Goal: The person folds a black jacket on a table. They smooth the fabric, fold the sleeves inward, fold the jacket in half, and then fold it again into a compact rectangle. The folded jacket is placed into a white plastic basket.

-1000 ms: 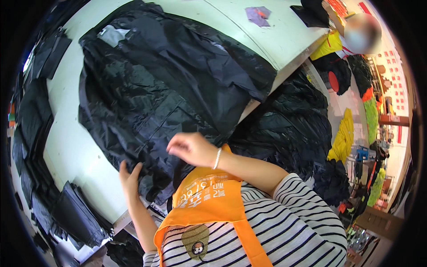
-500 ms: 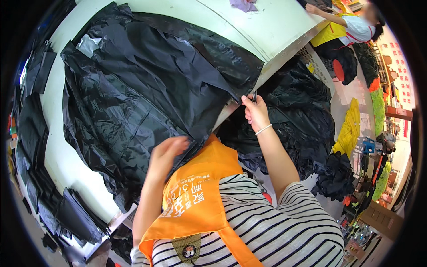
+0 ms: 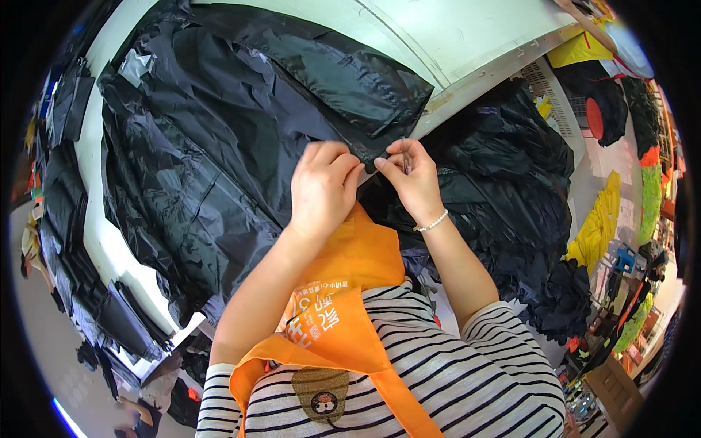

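Observation:
A large black shiny jacket [image 3: 219,139] lies spread over a white table [image 3: 467,36]. My left hand [image 3: 321,186] and my right hand [image 3: 409,175] meet at the jacket's near edge, just by the table's corner. Both hands pinch the black fabric there, fingertips almost touching each other. A bead bracelet sits on my right wrist. I wear an orange apron [image 3: 343,292] over a striped top.
A heap of black garments [image 3: 504,197] lies on the floor to the right of the table. More black pieces [image 3: 66,212] are stacked along the table's left side. Yellow fabric [image 3: 602,226] and another person [image 3: 606,44] are at the far right.
My left hand has risen from the jacket's lower edge to join the right hand. Both hands now pinch the fabric together at the table's corner.

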`<action>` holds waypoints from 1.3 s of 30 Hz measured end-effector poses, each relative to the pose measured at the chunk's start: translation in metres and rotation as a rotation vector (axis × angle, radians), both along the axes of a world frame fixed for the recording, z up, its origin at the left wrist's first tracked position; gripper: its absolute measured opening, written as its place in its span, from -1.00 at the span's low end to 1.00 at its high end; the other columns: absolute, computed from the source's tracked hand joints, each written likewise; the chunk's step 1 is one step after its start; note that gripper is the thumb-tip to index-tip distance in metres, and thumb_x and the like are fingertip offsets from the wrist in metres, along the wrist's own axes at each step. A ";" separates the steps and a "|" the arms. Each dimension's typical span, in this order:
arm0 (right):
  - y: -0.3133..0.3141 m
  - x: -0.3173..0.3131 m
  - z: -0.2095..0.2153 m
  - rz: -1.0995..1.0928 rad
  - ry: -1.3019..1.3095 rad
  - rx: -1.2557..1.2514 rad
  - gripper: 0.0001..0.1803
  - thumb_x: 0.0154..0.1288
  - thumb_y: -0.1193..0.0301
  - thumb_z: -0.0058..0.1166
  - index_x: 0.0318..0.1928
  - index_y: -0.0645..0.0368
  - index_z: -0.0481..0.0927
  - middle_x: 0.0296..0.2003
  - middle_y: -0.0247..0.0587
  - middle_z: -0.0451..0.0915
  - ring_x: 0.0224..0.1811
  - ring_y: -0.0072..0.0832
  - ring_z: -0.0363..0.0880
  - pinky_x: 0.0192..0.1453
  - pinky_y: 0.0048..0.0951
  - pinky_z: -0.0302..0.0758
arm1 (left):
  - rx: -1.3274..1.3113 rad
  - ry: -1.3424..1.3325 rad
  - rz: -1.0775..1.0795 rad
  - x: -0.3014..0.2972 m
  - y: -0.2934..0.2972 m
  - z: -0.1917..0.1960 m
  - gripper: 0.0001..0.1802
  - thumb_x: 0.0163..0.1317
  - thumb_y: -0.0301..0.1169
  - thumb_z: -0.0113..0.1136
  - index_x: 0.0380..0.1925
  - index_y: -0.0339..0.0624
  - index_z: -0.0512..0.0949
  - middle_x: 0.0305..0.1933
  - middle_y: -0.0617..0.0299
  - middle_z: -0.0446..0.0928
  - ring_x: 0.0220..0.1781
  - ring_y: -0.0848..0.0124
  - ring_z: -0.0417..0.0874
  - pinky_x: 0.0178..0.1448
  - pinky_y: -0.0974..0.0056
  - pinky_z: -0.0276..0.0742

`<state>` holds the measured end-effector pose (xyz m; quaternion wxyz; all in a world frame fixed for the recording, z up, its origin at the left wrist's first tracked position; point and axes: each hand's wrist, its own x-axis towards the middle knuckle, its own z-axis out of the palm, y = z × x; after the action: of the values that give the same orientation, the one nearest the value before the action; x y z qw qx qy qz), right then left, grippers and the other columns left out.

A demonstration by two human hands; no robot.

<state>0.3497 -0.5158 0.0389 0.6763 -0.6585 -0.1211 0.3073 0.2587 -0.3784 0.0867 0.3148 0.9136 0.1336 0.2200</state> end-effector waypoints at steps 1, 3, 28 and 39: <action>-0.002 0.003 0.007 0.077 -0.146 -0.152 -0.68 0.17 0.42 0.23 -0.18 0.24 0.36 -0.49 -0.27 0.50 -0.43 -0.53 0.51 -0.31 -0.54 0.44 | 0.098 0.001 -0.038 0.003 0.003 0.005 -0.91 -0.07 -0.53 0.29 -0.52 -0.22 0.56 -0.29 0.20 0.56 -0.17 0.19 0.54 -0.13 0.22 0.46; -0.004 0.011 0.035 0.229 -0.466 -0.445 -0.65 0.21 0.35 0.20 -0.14 0.24 0.34 -0.47 -0.18 0.49 -0.42 -0.37 0.54 -0.28 -0.43 0.47 | 0.233 -0.063 -0.124 0.008 0.011 0.008 -0.88 -0.05 -0.54 0.27 -0.46 -0.22 0.54 -0.31 0.19 0.55 -0.18 0.20 0.55 -0.11 0.21 0.45; 0.006 0.056 0.044 0.613 -0.585 -0.322 -0.87 0.20 0.47 0.11 -0.27 0.25 0.49 -0.38 -0.15 0.53 -0.38 -0.27 0.58 -0.28 -0.41 0.49 | 0.370 0.050 -0.210 0.028 0.024 -0.002 -0.88 -0.03 -0.46 0.28 -0.48 -0.08 0.51 -0.63 0.33 0.42 -0.53 0.36 0.48 -0.32 0.29 0.37; -0.011 0.105 0.018 0.196 -0.814 -0.321 -0.55 0.05 0.67 0.13 0.00 0.08 0.51 0.00 -0.27 0.50 -0.25 -0.39 0.63 -0.19 -0.46 0.57 | -0.481 0.723 0.556 -0.234 0.007 -0.004 -0.84 0.20 -0.40 0.11 -0.51 -0.23 0.50 -0.59 0.04 0.50 -0.55 0.13 0.55 -0.44 0.18 0.41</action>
<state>0.4549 -0.5271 0.0572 0.4306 -0.8077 -0.3899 0.1007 0.0252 -0.3716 0.0823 0.3792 0.7629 0.5187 -0.0714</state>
